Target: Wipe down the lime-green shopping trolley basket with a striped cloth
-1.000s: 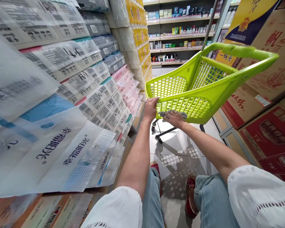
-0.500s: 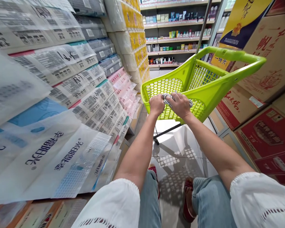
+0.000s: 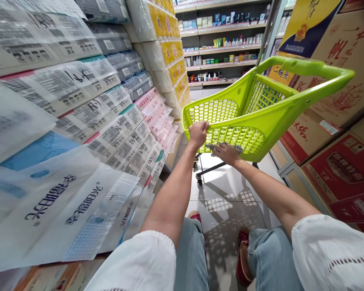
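Observation:
A lime-green plastic shopping cart (image 3: 269, 117) stands tilted in the aisle in front of me. My left hand (image 3: 197, 133) grips the near left corner of its rim. My right hand (image 3: 226, 152) presses a grey-and-white patterned cloth (image 3: 226, 147) against the lower outer side of the cart's basket. Only the cloth's edges show past my fingers. The cart's wheels (image 3: 197, 180) rest on the glossy tiled floor.
Stacked tissue packs (image 3: 87, 121) fill the shelving on my left, close to my arm. Cardboard boxes (image 3: 342, 161) line the right side. Shelves of small products (image 3: 224, 40) stand at the far end. My feet in red shoes (image 3: 242, 254) are on the floor.
My right hand moved the cloth from the basket's upper rim down to its lower outer side. My left hand stayed on the rim corner. The cart shifted slightly.

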A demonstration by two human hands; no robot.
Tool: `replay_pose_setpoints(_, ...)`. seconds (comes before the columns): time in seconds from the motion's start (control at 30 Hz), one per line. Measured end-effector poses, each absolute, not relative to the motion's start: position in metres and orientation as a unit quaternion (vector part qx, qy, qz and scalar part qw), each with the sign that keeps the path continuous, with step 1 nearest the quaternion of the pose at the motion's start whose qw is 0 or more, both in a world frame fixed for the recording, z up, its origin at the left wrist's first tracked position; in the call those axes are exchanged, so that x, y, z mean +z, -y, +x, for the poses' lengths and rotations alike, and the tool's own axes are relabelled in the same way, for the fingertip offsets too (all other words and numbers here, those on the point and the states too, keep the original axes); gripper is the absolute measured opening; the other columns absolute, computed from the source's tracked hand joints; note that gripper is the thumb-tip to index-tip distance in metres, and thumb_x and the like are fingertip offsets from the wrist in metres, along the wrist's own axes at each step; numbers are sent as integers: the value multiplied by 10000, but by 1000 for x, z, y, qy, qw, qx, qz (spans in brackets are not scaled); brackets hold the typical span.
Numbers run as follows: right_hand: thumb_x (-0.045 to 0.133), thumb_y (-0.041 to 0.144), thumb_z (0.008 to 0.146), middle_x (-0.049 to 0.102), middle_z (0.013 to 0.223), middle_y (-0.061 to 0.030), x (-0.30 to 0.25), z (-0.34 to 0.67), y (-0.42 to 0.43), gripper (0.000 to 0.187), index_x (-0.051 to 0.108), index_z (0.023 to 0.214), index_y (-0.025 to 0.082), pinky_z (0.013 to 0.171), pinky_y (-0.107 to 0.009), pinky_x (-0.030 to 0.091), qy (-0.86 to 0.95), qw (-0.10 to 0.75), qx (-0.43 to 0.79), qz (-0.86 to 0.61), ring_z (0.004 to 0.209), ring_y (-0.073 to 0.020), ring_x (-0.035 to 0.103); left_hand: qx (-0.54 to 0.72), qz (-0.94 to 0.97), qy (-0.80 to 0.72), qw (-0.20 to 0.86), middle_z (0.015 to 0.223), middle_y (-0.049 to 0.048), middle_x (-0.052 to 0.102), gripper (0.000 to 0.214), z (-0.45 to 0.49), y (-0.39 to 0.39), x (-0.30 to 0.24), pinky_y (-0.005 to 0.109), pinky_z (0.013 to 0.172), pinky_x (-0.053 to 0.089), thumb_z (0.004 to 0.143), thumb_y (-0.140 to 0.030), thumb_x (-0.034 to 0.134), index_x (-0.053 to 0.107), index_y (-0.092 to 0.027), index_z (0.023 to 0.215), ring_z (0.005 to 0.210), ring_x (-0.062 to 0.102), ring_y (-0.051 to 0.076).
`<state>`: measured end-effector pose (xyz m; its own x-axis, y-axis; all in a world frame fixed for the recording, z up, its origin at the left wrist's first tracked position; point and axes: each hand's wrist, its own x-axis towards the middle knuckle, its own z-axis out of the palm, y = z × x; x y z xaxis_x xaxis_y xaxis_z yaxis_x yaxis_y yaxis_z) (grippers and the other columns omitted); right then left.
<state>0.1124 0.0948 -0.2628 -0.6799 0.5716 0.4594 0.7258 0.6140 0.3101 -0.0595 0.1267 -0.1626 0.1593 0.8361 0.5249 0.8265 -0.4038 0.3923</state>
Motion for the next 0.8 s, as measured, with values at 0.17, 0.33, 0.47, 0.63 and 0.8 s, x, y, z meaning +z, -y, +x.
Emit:
replay_pose_setpoints(0.17, 344, 241, 966, 605, 1116, -67, -212, 114, -97, 295, 603, 1106, 256, 739, -331, 265, 845, 228, -281, -393, 934, -192, 472, 342, 771, -537, -7, 920, 26, 671, 300, -65, -128, -164, 318, 851, 334, 948, -329, 347, 584, -228, 795, 908, 552, 185)
replay_pose_setpoints(0.33, 332, 264, 967, 567, 1201, -88, -179, 107, -99, 315, 569, 1175, 259, 788, -350, 270, 794, 292, -299, -440, 994, -220, 455, 342, 770, -539, -1, 962, 37, 679, 297, -65, -124, -164, 335, 845, 346, 943, -342, 354, 619, -235, 864, 943, 552, 205)
replay_pose_setpoints(0.47, 318, 257, 969, 588, 1179, -90, -204, 100, -96, 316, 601, 1108, 243, 759, -348, 270, 834, 243, -282, -407, 942, -204, 472, 339, 767, -544, 4, 988, 37, 683, 265, -61, -120, -163, 339, 862, 352, 930, -280, 371, 631, -240, 906, 967, 555, 203)
replay_pose_setpoints(0.63, 302, 243, 973, 623, 1084, -90, -245, 95, -87, 327, 611, 1077, 226, 739, -346, 292, 872, 170, -247, -387, 913, -199, 497, 350, 773, -529, 10, 1008, 23, 689, 292, -58, -119, -163, 326, 875, 350, 946, -323, 358, 637, -244, 910, 966, 567, 192)
replay_pose_setpoints(0.8, 402, 212, 937, 622, 1111, -102, -265, 96, -75, 250, 628, 1045, 200, 771, -343, 345, 903, 85, -199, -372, 963, -203, 519, 356, 771, -528, 10, 1022, 14, 693, 298, -55, -121, -163, 326, 874, 349, 949, -337, 361, 645, -247, 931, 962, 572, 193)
